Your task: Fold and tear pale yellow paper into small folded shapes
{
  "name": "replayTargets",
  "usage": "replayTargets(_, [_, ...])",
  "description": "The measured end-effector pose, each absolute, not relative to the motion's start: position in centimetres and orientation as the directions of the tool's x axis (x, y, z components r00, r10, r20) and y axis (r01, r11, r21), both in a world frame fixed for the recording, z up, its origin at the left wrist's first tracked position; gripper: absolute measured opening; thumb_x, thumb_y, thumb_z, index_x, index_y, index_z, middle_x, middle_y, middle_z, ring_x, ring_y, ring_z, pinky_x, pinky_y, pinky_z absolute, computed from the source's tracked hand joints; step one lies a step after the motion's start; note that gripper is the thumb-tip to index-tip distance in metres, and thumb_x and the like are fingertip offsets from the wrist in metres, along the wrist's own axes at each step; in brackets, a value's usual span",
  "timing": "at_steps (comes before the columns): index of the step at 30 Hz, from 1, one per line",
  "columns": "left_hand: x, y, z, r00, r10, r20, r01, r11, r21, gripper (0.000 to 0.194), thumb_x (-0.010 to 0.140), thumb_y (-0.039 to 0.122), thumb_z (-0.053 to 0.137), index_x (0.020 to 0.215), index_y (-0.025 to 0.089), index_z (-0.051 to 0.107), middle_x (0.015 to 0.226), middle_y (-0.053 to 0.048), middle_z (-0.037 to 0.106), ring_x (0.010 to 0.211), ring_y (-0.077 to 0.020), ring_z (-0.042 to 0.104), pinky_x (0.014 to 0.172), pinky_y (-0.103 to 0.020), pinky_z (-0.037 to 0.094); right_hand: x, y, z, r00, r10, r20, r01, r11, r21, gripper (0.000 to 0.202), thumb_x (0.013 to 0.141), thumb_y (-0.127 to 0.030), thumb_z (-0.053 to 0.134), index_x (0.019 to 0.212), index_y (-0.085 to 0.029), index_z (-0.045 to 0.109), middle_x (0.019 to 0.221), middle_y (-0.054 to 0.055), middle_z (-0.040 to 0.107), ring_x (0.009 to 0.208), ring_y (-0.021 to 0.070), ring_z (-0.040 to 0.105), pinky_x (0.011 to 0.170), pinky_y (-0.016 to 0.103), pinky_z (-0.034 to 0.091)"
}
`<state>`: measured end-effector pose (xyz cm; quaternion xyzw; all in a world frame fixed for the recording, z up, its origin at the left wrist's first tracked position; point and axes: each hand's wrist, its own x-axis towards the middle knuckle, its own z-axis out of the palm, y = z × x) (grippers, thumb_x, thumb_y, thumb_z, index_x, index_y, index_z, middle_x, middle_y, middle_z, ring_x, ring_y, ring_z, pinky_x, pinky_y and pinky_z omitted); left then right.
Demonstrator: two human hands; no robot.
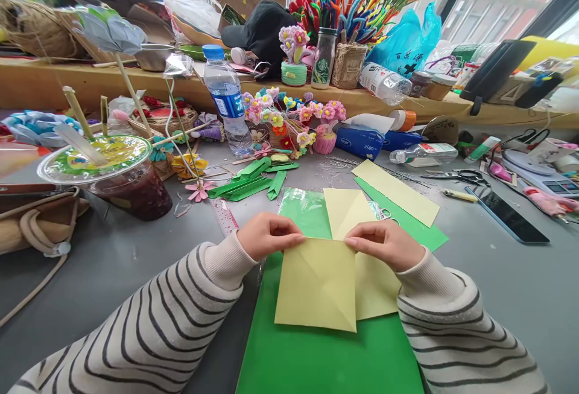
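A creased, pale yellow paper square [316, 285] is held up by its two top corners over a green sheet [325, 358]. My left hand [271, 236] pinches the left corner between thumb and fingers. At the right corner, my right hand [386, 243] pinches the paper the same way. Behind the square lie another yellow piece [375, 291], partly hidden by it, and a yellow paper [346, 207] farther back. A long yellow strip [395, 192] rests on green paper [427, 236] at the back right. Small scissors [384, 214] lie near my right hand.
Folded green strips [246, 186] lie at the back, near a ruler [224, 216] and a water bottle [228, 104]. A lidded drink cup [136, 189] stands left. Dark scissors [464, 177], a phone [509, 214] and a scale [538, 171] are at right. A cluttered wooden ledge [181, 87] runs behind.
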<state>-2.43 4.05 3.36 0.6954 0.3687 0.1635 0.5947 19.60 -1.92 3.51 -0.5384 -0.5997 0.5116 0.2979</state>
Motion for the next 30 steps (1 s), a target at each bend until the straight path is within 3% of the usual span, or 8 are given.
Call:
replayTargets(8, [-2.7, 4.3, 3.8, 0.653, 0.719, -0.238, 0.28, 0.063, 0.958, 0.019, 0.062, 0.028, 0.059, 0.064, 0.01, 0.061, 0.055, 0.0, 0.056, 0.054, -0.0088, 0.048, 0.05, -0.018, 0.039, 20.5, -2.0, 4.1, -0.069, 0.99, -0.126, 0.311, -0.099, -0.945, 0.02, 0.068, -0.034, 0.056, 0.07, -0.015, 0.061, 0.066, 0.003, 0.061, 0.065, 0.0124, 0.055, 0.065, 0.024, 0.044])
replayTargets(11, [-2.5, 4.0, 3.6, 0.674, 0.699, -0.24, 0.283, 0.056, 0.958, 0.02, 0.063, 0.03, 0.058, 0.066, 0.01, 0.061, 0.056, 0.0, 0.056, 0.054, -0.0091, 0.049, 0.05, -0.018, 0.039, 19.2, -2.0, 3.8, -0.162, 0.979, -0.127, 0.332, -0.067, -0.941, 0.021, 0.067, -0.033, 0.056, 0.074, -0.014, 0.062, 0.076, 0.006, 0.062, 0.071, 0.0142, 0.055, 0.065, 0.024, 0.043])
replayTargets(15, [-1.9, 3.3, 3.2, 0.7, 0.684, -0.204, 0.309, -0.032, 0.951, 0.022, 0.066, 0.03, 0.056, 0.071, 0.009, 0.061, 0.062, -0.002, 0.058, 0.058, -0.0102, 0.05, 0.053, -0.019, 0.04, 17.5, -2.2, 3.1, -0.267, 0.953, -0.147, 0.384, -0.035, -0.923, 0.02, 0.067, -0.032, 0.056, 0.068, -0.013, 0.061, 0.064, 0.004, 0.059, 0.059, 0.0123, 0.052, 0.053, 0.023, 0.041])
replayTargets(23, [-1.5, 3.1, 2.7, 0.729, 0.654, -0.203, 0.365, -0.121, 0.923, 0.025, 0.065, 0.032, 0.055, 0.071, 0.008, 0.062, 0.061, -0.003, 0.059, 0.056, -0.0102, 0.051, 0.052, -0.018, 0.041, 17.3, -2.2, 2.9, -0.281, 0.949, -0.141, 0.433, -0.006, -0.901, 0.02, 0.067, -0.031, 0.055, 0.068, -0.012, 0.062, 0.062, 0.004, 0.059, 0.057, 0.0117, 0.05, 0.051, 0.022, 0.038])
replayTargets(30, [-2.5, 4.3, 3.7, 0.701, 0.659, -0.272, 0.283, 0.093, 0.955, 0.019, 0.063, 0.029, 0.059, 0.064, 0.011, 0.06, 0.054, 0.0, 0.058, 0.051, -0.0089, 0.053, 0.051, -0.019, 0.044, 18.9, -2.1, 3.4, -0.217, 0.955, -0.201, 0.404, -0.099, -0.909, 0.023, 0.066, -0.036, 0.056, 0.068, -0.014, 0.062, 0.065, 0.004, 0.059, 0.061, 0.0134, 0.051, 0.054, 0.024, 0.039])
